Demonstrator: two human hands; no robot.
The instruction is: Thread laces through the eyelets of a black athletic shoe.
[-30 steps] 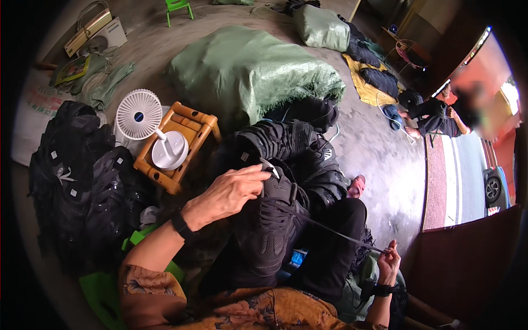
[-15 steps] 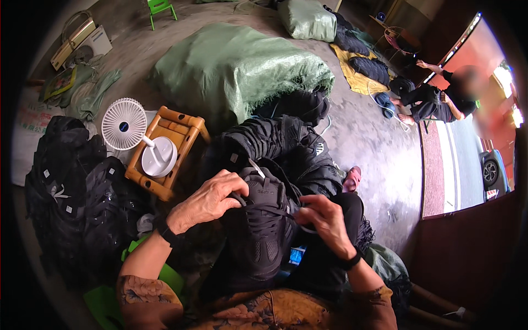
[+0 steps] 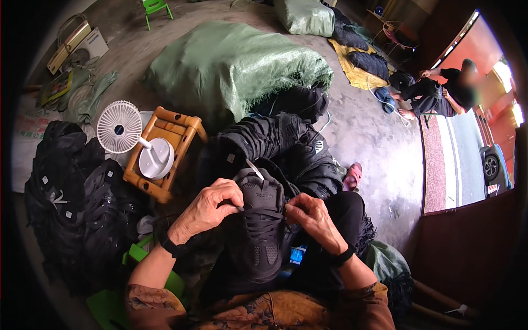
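Note:
A black shoe (image 3: 263, 242) lies in my lap, its toe pointing toward me and its tongue standing up at the far end. Dark laces (image 3: 261, 217) cross its front, and a white strip (image 3: 254, 169) sticks up behind the tongue. At the left side of the upper lacing, my left hand (image 3: 209, 208) is closed, thumb and forefinger pinching the shoelace. My right hand (image 3: 314, 217) pinches the lace on the opposite side. The fingers hide most of the lace ends.
Black shoes are heaped ahead (image 3: 275, 137) and at my left (image 3: 82, 203). A white fan (image 3: 157, 157) stands on a bamboo stool (image 3: 181, 121). Beyond lies a big green sack (image 3: 220, 66). A person (image 3: 456, 91) sits by the doorway at the right.
My right hand has drawn in closer to the shoe's side, and the loose lace loop near it no longer shows. My left hand has shifted slightly. The seated person's raised arm has come down.

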